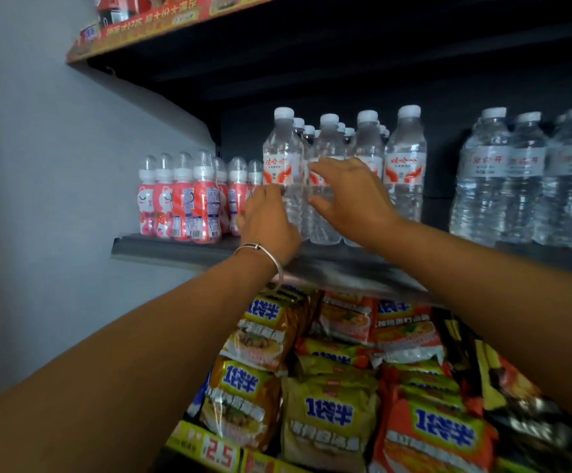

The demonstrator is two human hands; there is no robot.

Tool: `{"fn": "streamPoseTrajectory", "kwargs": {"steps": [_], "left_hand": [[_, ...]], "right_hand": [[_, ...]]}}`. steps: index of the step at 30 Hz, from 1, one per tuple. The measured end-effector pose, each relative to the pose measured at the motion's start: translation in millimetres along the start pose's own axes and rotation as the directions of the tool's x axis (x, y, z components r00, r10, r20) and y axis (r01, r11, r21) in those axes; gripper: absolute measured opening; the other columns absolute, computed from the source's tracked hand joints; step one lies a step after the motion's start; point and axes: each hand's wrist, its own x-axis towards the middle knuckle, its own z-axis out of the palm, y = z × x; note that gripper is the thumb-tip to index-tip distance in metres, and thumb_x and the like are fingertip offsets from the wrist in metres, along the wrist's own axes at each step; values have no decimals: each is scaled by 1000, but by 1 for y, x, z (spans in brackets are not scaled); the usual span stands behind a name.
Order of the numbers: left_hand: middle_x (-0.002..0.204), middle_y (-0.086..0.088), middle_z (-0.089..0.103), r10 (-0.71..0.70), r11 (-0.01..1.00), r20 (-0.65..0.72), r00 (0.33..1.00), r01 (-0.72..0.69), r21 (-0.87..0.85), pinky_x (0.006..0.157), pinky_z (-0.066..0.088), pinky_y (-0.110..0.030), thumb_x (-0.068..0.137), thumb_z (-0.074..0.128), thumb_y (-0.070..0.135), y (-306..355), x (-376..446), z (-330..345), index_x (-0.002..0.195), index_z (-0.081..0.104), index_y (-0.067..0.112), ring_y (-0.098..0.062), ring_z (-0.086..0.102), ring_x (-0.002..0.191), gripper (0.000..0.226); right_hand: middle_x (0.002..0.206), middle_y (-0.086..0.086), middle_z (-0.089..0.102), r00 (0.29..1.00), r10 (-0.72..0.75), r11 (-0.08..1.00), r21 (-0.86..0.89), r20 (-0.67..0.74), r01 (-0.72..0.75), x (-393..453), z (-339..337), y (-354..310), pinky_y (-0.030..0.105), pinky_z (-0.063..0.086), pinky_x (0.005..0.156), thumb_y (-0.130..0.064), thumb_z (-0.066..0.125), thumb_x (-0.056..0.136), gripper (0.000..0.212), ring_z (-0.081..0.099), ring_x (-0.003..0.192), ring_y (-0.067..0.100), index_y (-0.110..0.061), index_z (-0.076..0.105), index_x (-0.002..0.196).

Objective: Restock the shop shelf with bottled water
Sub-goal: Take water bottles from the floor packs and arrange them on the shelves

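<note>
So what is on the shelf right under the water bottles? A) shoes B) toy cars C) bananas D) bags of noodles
D: below the dark shelf holding the water bottles, the next level down is packed with yellow, green and orange noodle packets.

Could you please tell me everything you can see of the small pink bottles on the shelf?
The small pink bottles stand upright in a tight cluster at the left end of the dark shelf, beside the water bottles. Each looks plastic, with a pink cat-printed wrap, white collar and clear domed cap. The left hand is in front of the rightmost ones; contact cannot be told.
</note>
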Motion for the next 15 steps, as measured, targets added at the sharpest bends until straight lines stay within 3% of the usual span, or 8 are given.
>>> {"fn": "streamPoseTrajectory", "kwargs": {"steps": [3,6,9,12,15], "left_hand": [[129,-6,43,72,997,-22,997,-73,-14,101,31,-41,79,53,0,21,-50,4,128,42,13,-24,37,124,52],[129,-7,42,87,995,12,996,-86,-47,97,28,-38,76,51,0,39,-105,14,128,42,12,-24,36,123,54],[125,-12,46,75,995,37,996,-72,-73,94,32,-40,76,49,14,50,-163,33,123,48,9,-30,41,120,47],[121,-14,46,44,992,145,989,-27,-119,94,36,-46,67,40,19,49,-225,59,119,49,7,-31,43,116,54],[119,-15,47,14,988,247,969,24,-150,93,38,-50,62,39,18,36,-292,93,118,50,5,-34,44,115,58]], "right_hand": [[143,1,44,999,-38,999,-17,21,39,-59,-15,-4,30,29,103,-19,57,91,49,35,128,23,-15,42,138],[137,7,50,998,-64,998,-5,19,64,-123,-24,-3,38,37,99,-9,58,84,49,41,119,28,-11,48,132],[131,14,55,996,-62,998,9,56,62,-188,-22,3,44,43,93,-4,59,77,51,49,109,36,-6,54,127],[121,19,61,995,-36,999,15,95,35,-256,-9,9,42,47,84,0,62,68,49,56,95,40,0,59,117],[108,21,66,983,0,999,48,182,-9,-332,20,15,37,41,83,3,64,63,46,61,89,39,3,62,110]]}}
